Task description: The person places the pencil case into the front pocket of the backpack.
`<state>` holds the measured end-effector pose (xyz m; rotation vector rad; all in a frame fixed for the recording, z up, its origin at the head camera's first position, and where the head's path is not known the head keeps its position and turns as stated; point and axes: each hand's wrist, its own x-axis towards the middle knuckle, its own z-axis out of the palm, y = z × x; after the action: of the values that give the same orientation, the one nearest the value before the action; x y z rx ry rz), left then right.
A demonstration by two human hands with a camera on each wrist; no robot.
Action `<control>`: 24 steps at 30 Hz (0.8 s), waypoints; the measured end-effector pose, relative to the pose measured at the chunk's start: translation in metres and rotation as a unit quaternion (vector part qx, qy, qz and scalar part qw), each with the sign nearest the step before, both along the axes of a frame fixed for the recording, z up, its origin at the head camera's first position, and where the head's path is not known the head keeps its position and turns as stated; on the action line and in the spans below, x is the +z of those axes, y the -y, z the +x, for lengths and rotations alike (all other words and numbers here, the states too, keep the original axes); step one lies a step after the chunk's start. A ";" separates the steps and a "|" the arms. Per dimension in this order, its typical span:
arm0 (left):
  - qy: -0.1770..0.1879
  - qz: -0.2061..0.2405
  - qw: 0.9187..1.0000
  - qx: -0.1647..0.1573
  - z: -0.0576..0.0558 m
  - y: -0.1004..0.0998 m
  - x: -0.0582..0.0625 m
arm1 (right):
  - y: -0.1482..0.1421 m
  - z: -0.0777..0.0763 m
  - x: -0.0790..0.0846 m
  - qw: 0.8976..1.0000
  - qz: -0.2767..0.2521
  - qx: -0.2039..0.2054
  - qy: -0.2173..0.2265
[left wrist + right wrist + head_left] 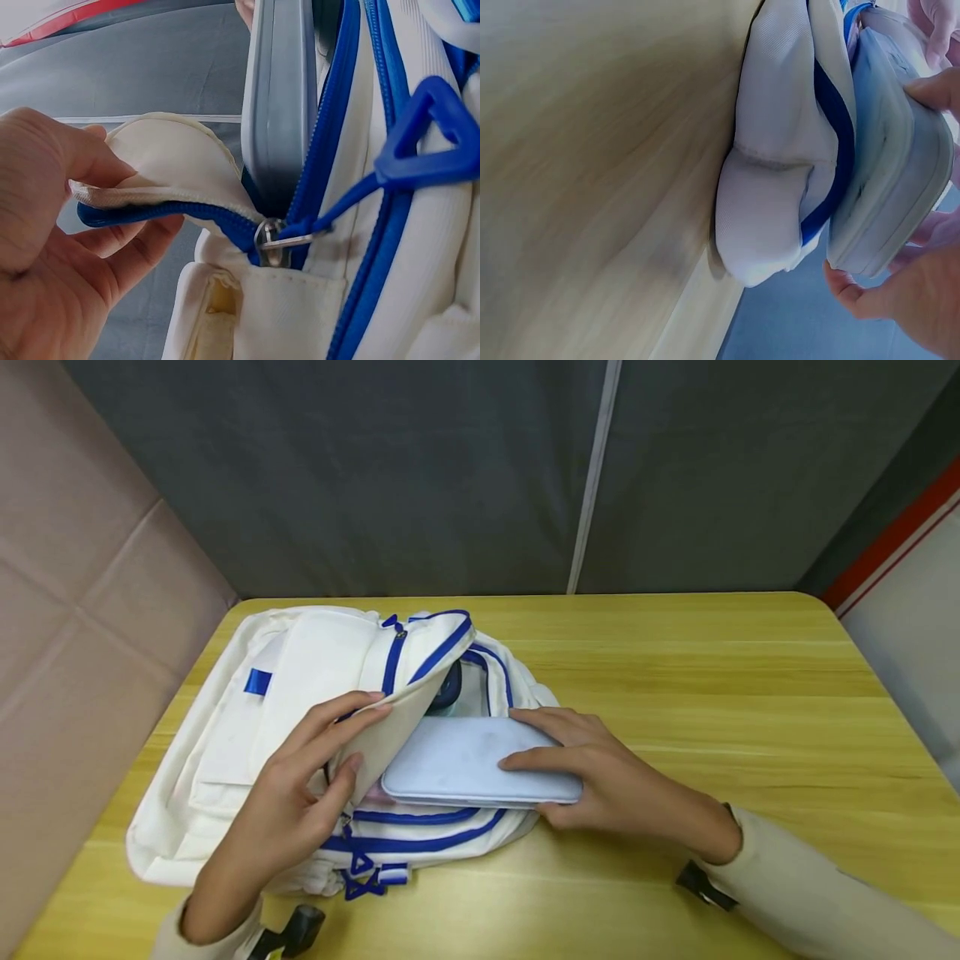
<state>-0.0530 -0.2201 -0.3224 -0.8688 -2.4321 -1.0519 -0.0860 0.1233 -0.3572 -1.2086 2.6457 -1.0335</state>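
A white backpack (315,652) with blue zips lies on its back on the table, its front pocket unzipped. My left hand (292,802) pinches the edge of the pocket flap (405,710) between thumb and fingers and lifts it; the left wrist view shows this flap (180,161) beside a metal zip slider (271,241). With my right hand (592,768) I grip the outer end of a flat, light blue case (465,760). The case's inner end lies under the raised flap, and its rounded edges (900,172) show in the right wrist view.
Inside the pocket, behind the case, sits a dark rounded object (447,687), partly hidden by the flap. Blue triangular zip pulls (362,862) hang at the bag's near side. A wooden table (735,693) extends right, with a grey partition (450,485) behind.
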 end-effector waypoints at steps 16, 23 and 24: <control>-0.014 0.016 1.000 -0.004 0.004 -0.003 0.006 | 0.026 -0.009 -0.002 1.000 -0.025 0.011 -0.001; -0.015 0.022 1.000 -0.007 0.004 -0.006 0.005 | 0.038 -0.010 -0.003 1.000 -0.026 0.012 0.002; -0.014 0.022 1.000 -0.006 0.005 -0.006 0.005 | 0.040 -0.010 -0.003 1.000 -0.025 0.011 0.004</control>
<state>-0.0483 -0.2139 -0.3177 -0.8788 -2.3758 -1.0854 -0.0955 0.0837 -0.3600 -1.2393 2.6094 -1.1054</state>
